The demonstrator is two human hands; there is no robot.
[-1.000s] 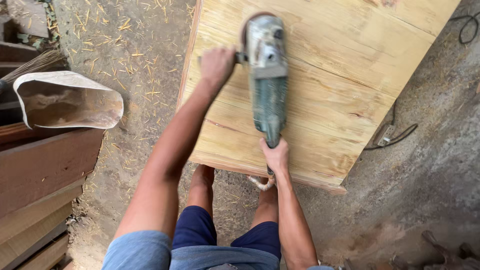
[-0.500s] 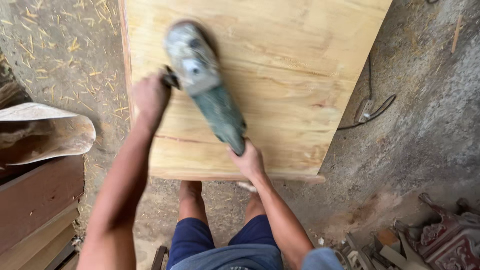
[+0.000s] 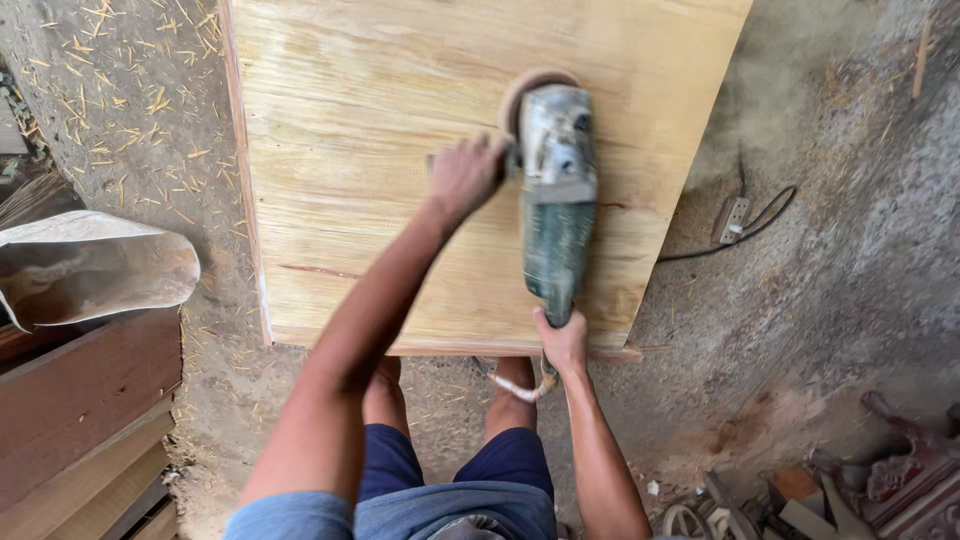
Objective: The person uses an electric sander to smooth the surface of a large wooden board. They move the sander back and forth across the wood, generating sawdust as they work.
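Grinder (image 3: 555, 190), green-grey body with a round sanding disc at the far end, lay flat on the pale wooden panel (image 3: 380, 120), roughly mid-panel toward its right half, body pointing back at the person. Left hand (image 3: 465, 175) was wrapped tight around the side handle just left of the grinder head, fingers curled shut on it. Right hand (image 3: 562, 340) was closed around the rear grip of the grinder, at the panel's near edge, thumb side up. Both arms were stretched forward over the panel, left arm crossing most of its near half.

Panel served as the work surface, light grain, a reddish streak near the lower left, a narrow strip along its left edge. Person's bare knees and blue shorts (image 3: 450, 480) showed below the near edge. Cord (image 3: 520, 385) hung looped under the right hand.

On the dusty floor to the right sat a white power socket block (image 3: 733, 218) with a dark cable (image 3: 770, 215) curling away. Left side: an open sack (image 3: 95, 265), dark planks (image 3: 80, 400) stacked beneath it. Wood shavings were scattered on the floor upper left. Carved dark wood pieces (image 3: 900, 470) lay at the lower right corner.
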